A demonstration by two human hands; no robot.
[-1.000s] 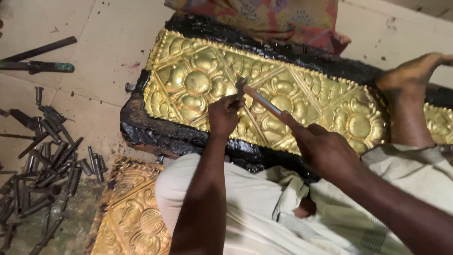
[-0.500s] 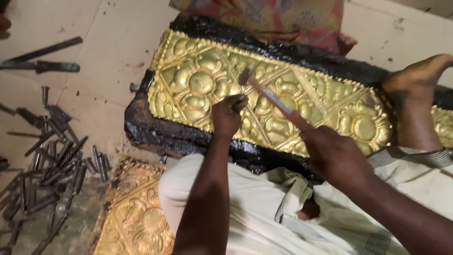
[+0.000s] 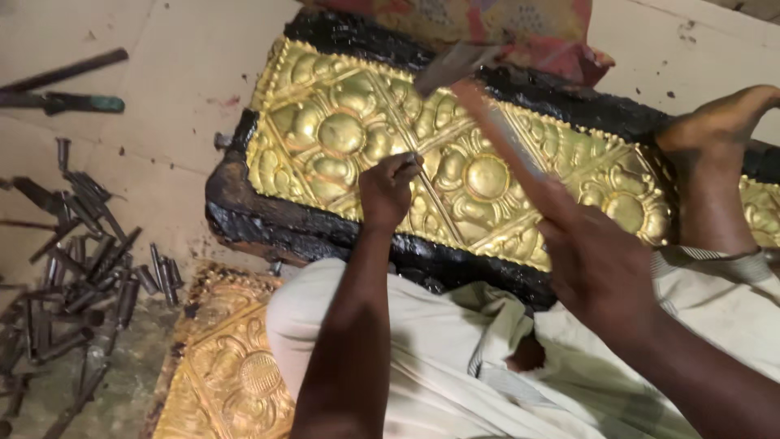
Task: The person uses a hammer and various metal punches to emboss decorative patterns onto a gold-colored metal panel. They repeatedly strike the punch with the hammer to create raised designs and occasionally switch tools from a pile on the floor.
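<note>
Gold-coloured embossed sheet metal, worked with flowers inside diamond ribs, is the landmark: this gold panel [image 3: 487, 175] lies bedded in a black pitch block [image 3: 268, 219] on the floor. The left hand [image 3: 388, 189] rests on the panel near its middle, fingers pinched shut around a small chisel [image 3: 414, 159] whose tip meets a raised rib. The right hand [image 3: 597, 260], at the panel's near edge, is closed on the handle of a hammer [image 3: 463, 69]; the hammer's head is lifted over the panel's far edge and blurred by motion.

To do this well, I judge the chisel should stay steady on the rib line, with the left hand braced on the panel, and the blows kept light and square on the chisel's top so the line runs clean and the thin sheet is not pierced.

A bare foot [image 3: 715, 154] presses on the panel's right part. A heap of dark punches [image 3: 81, 260] lies well left of the panel, and a second gold sheet [image 3: 231, 366] sits just below its left corner.
</note>
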